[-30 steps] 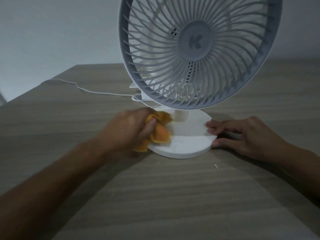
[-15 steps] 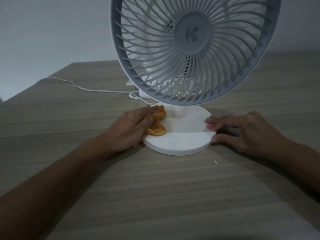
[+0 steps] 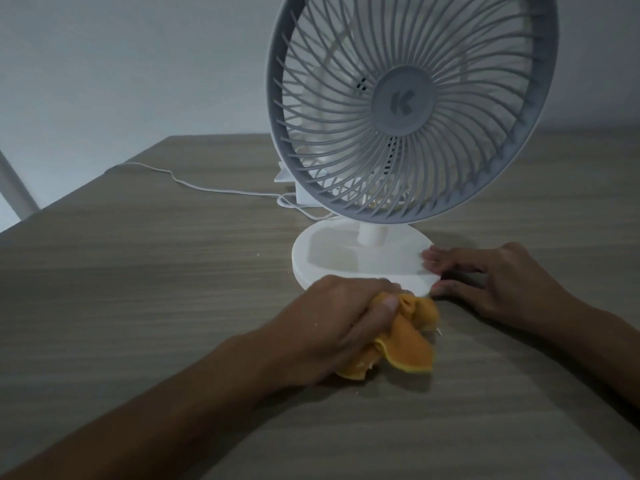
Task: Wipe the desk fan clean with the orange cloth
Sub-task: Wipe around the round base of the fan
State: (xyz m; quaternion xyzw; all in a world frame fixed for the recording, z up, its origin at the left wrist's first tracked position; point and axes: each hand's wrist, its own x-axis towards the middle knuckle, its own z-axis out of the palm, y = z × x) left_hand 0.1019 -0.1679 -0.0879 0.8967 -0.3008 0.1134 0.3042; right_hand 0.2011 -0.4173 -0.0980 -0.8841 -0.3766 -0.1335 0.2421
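Desk fan [image 3: 405, 133] stands upright on a wood-grain table [image 3: 173, 271], toward the far right part of the surface. Round grey grille faces the camera; hub at the centre bears a letter K. Short white neck joins the head to a round white base [image 3: 346, 251], which sits flat on the table.

Orange cloth [image 3: 408, 341] lies bunched at the near edge of the base, its upper fold touching the rim and the rest trailing onto the table toward the camera. Left hand [image 3: 343, 320] is closed around the cloth, fingers curled over the bunched part and thumb pressed on top; loose corners stick out below and to the right of the fist. Hand is slightly blurred.

Right hand [image 3: 498, 278] rests at the right side of the base. Fingers are spread and lie flat, fingertips [image 3: 431, 258] on the top of the rim, thumb against the base edge lower down. It grips nothing; it presses on the base.

Thin white cord [image 3: 207, 188] runs across the table from the left edge to behind the fan, ending in a loop near the base. Small white box [image 3: 304, 195] sits behind the grille, partly hidden. Plain pale wall [image 3: 138, 64] behind the table. Lighting is dim.
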